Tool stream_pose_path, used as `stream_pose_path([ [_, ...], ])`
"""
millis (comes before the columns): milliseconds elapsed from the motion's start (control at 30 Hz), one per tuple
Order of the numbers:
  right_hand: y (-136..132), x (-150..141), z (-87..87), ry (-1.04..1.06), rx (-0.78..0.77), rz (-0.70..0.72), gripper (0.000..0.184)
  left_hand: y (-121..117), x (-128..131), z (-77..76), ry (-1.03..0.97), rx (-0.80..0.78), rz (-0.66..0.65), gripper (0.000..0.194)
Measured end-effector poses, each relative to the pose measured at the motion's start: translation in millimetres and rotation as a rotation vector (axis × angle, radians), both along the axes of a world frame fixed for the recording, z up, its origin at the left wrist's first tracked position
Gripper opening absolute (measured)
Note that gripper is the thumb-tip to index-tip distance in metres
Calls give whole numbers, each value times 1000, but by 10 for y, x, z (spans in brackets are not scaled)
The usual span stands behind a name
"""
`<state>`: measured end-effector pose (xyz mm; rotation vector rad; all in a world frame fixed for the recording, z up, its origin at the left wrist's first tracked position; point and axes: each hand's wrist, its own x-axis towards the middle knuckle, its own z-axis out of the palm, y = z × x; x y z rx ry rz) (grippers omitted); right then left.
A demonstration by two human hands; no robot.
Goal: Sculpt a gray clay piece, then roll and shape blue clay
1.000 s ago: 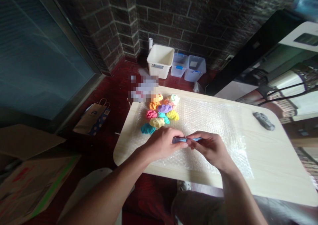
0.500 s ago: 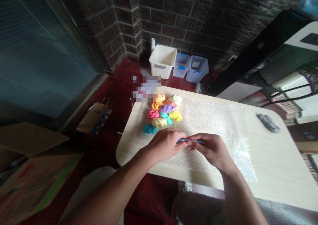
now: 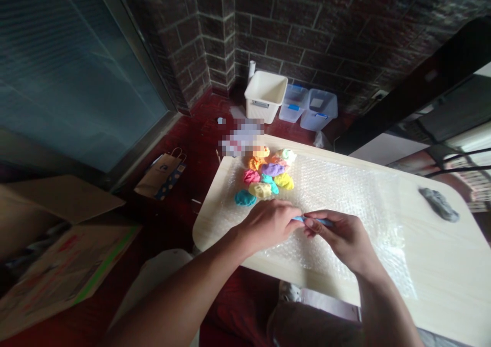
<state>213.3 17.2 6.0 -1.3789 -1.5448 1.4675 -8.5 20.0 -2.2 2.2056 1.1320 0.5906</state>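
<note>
Blue strip, one: pinched between the fingers of left hand and right hand; probably light, pliable, best held near its ends.

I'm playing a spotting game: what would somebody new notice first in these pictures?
Probably the bright lumps clustered on the bubble wrap toward the far left of the pale table. Next might come the thin blue piece, held nearer the person in the left grip and the right grip. Then perhaps the gray lump, apart from the others, off the wrap near the table's right end.
</note>
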Motion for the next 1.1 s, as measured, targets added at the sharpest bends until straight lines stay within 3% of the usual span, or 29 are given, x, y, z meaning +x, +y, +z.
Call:
stream_pose_path([
  [200, 3, 13, -41, 15, 82, 21, 31, 7, -14, -19, -57, -11, -28, 22],
  [433, 3, -51, -44, 39, 40, 12, 30, 24, -29, 11, -33, 55, -2, 21],
  [567, -4, -49, -43, 41, 61, -4, 27, 14, -34, -2, -53, -3, 27, 14],
  [767, -16, -17, -35, 81, 121, -27, 19, 19, -41, 0, -112, -79, 1, 27],
  [967, -17, -7, -61, 119, 52, -39, 20, 44, -40, 30, -136, -37, 8, 18],
  [1100, -16, -12, -42, 101, 109, -31, 15, 23, -28, 12, -187, -80, 17, 12],
])
